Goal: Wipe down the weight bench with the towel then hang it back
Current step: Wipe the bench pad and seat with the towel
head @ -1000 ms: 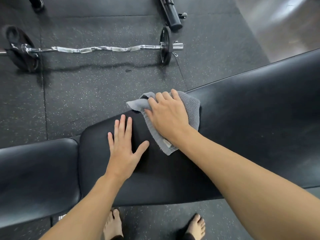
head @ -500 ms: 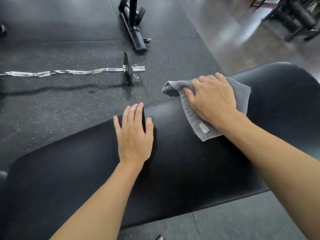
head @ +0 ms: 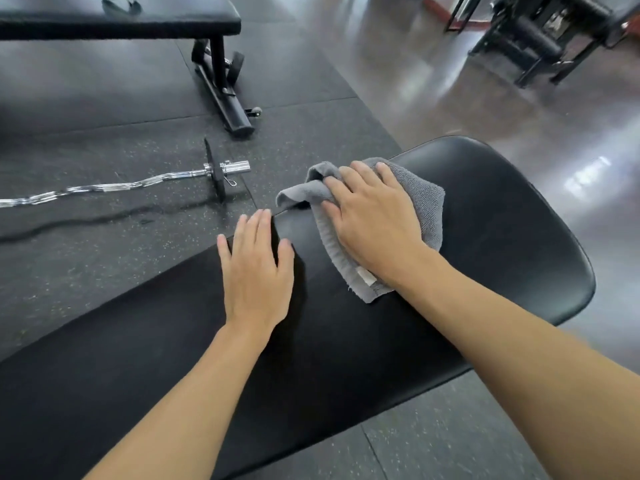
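Observation:
A black padded weight bench (head: pixel 485 237) runs from lower left to its rounded end at the right. A folded grey towel (head: pixel 427 206) lies on the pad near its far edge, one corner hanging off the side. My right hand (head: pixel 374 220) presses flat on the towel, fingers curled over its folded edge. My left hand (head: pixel 256 268) rests flat on the bare pad just left of the towel, fingers together, holding nothing.
A curl bar with a black plate (head: pixel 214 174) lies on the rubber floor beyond the bench. A second flat bench (head: pixel 121 19) stands at the top left, its foot (head: pixel 228 105) reaching toward me. Black gym equipment (head: pixel 540 36) stands at the top right on a shiny floor.
My right hand has slid the towel along the pad toward the rounded end. My left hand followed along the pad, and the view shifted the same way, bringing the bench end into sight.

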`<move>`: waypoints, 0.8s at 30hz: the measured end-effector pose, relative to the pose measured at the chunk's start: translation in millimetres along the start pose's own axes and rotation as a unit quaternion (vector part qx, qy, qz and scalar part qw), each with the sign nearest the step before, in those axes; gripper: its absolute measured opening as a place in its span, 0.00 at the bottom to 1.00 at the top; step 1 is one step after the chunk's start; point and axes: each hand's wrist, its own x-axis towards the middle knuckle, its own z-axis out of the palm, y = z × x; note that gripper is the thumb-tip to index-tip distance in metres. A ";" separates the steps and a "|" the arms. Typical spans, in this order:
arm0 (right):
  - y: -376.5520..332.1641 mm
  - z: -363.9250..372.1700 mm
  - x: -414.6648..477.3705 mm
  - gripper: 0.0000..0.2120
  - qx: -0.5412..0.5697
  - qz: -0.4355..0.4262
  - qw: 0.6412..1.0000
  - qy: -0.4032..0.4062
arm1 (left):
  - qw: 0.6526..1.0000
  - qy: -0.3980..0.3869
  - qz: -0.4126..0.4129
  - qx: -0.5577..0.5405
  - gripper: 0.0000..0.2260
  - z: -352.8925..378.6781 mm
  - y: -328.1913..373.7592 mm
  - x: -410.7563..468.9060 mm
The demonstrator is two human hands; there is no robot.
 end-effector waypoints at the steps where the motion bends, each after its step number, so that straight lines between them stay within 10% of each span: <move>1: 9.4 -2.4 -3.7 0.24 -0.001 -0.009 1.000 0.003 | 1.000 -0.003 0.016 -0.003 0.24 5.4 20.8 6.1; 9: 80.1 -16.3 -27.9 0.25 0.024 0.143 0.989 0.028 | 0.999 0.023 0.034 0.017 0.23 22.8 61.9 17.3; 16: 37.3 -7.5 -17.0 0.25 0.020 0.019 1.000 -0.001 | 0.998 0.037 0.043 0.018 0.18 24.0 60.9 18.9; 24: 115.3 -24.7 27.0 0.21 0.041 0.126 0.991 0.019 | 0.998 0.045 0.035 -0.015 0.20 25.7 59.7 19.3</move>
